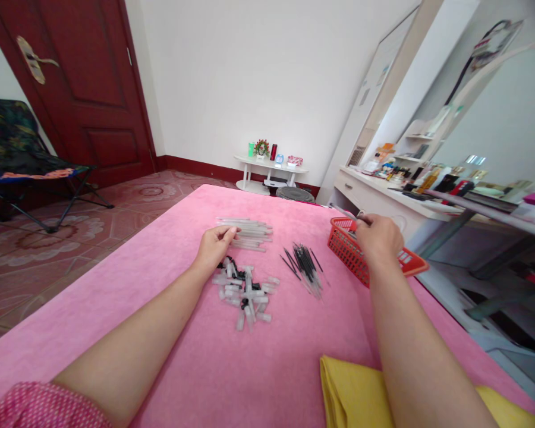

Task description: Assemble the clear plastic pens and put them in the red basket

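My right hand [378, 238] is over the red plastic basket [350, 255], its fingers closed on a slim grey pen-like stick [341, 209] that points to the upper left. Part of what lies in the basket is hidden by that hand. My left hand [214, 245] rests at the left end of a row of clear, thin tubes [252, 235]; thumb and fingers are pressed together, and anything between them is hidden. Just below it lies a loose heap of clear caps [249, 294] with small black pieces among them. Between the hands, thin black sticks with pale ends [307, 264] lie in a bundle.
A pink cloth [182, 356] covers the table. Folded yellow cloth [352, 392] lies at the near right, under my right forearm. Right of the table stands a white dresser [374, 190] with bottles on it. A folding chair [22, 154] is at the left.
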`<state>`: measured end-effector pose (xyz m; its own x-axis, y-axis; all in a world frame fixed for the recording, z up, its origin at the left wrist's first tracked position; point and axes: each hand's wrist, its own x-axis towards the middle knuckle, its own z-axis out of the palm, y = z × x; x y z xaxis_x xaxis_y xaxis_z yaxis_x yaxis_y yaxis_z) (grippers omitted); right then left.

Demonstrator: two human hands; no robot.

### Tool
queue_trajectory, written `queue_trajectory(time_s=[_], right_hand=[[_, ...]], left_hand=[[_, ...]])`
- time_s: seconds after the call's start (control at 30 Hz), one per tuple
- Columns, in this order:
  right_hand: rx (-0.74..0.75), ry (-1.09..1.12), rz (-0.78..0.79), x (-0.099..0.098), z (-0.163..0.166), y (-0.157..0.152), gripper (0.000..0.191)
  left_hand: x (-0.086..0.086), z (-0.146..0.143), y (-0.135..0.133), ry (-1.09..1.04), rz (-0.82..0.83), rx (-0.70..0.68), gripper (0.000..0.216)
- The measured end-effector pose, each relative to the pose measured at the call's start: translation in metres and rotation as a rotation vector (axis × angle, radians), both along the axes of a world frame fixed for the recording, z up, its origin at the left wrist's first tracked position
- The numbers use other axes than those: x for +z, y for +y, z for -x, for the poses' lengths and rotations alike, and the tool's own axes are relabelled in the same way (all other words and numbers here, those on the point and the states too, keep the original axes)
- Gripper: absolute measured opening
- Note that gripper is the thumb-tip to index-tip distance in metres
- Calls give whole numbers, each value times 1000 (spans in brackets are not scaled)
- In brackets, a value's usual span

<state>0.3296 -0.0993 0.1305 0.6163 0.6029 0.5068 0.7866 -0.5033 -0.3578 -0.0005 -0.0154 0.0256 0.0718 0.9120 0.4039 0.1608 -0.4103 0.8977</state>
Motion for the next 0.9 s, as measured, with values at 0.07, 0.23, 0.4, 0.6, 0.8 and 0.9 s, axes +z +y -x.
queue_trajectory(time_s=[0.07,0.23,0.4,0.6,0.8,0.9], right_hand=[[-103,-7,26,-3,-11,-3,33],[81,-35,-9,-10,10,6,32],[568,8,266,-25,68,18,21],[704,-76,385,-57,106,18,23],[803,-159,399,-66,116,18,25],[811,-180,395,-65,117,17,24]], left_hand=[[-4,2,3,-13,33,21,39],[-6,2,4,-10,64,14,43],[-8,2,6,5,59,21,36],[-11,5,9,221,-61,95,23],[-5,10,5,754,-155,134,20],[-3,10,4,805,-173,137,20]])
